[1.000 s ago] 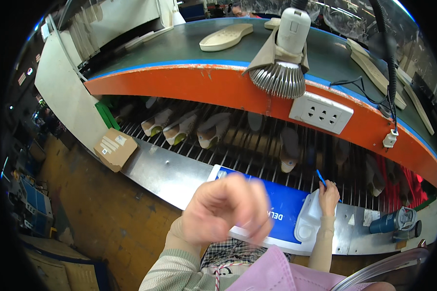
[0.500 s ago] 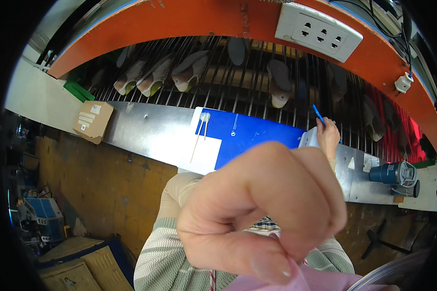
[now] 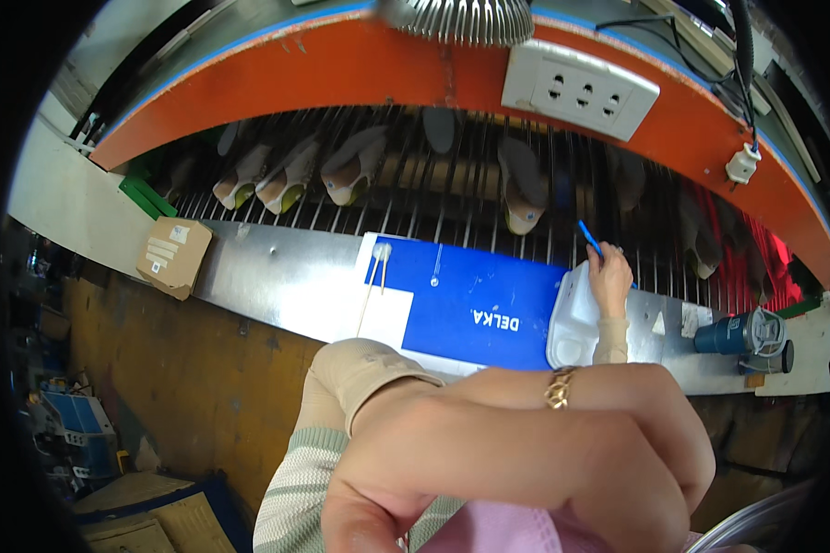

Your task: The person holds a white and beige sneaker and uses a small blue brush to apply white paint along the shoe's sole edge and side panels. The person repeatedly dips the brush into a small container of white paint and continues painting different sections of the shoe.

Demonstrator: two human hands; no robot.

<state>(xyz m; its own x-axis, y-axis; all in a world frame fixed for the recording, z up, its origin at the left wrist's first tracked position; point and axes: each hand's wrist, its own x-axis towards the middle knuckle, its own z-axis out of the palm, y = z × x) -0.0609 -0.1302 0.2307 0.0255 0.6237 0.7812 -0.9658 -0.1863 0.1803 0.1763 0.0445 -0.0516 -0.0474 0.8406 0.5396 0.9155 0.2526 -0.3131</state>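
We list: blue board [image 3: 475, 309] on the steel desk [image 3: 277, 276]; brown carton [image 3: 173, 256] left of it; right hand [image 3: 609, 276] grasping blue pen [image 3: 590, 240]; left hand [image 3: 526, 452] clenched.

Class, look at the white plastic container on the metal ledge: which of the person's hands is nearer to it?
The right hand rests against the white plastic container while holding a blue pen. The left hand is raised close to the camera, well away.
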